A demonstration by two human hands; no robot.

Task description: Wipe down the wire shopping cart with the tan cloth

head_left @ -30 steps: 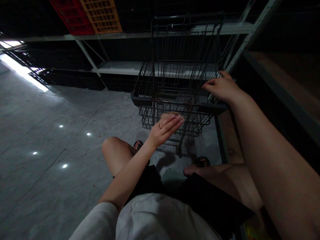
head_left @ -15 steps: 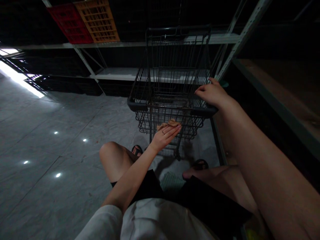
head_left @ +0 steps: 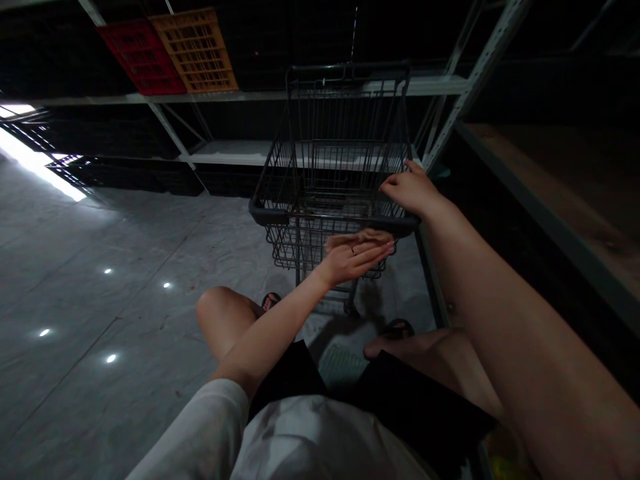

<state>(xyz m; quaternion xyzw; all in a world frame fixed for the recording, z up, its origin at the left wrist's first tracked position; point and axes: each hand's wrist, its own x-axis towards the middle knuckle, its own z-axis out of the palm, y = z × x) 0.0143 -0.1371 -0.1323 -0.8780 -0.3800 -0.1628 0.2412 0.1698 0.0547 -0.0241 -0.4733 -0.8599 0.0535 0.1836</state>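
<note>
A dark wire shopping cart stands in front of me, its dark handle on my side. My left hand presses a brown cloth against the front wires just under the right part of the handle. Its fingers lie together, stretched along the cloth, and one wears a dark ring. Over the cart's right side rim, near the handle's end, my right hand rests with bent fingers gripping the rim. Some of its fingertips are hard to make out in the dim light.
Behind the cart runs a metal shelf with a red crate and a yellow crate. A wooden-topped ledge is close on my right. Between my legs shows a pale green ribbed thing. Grey floor extends left.
My left hand has slid right and slightly up with the cloth, along the wires below the handle. My right hand keeps its place on the cart while the view shifts slightly.
</note>
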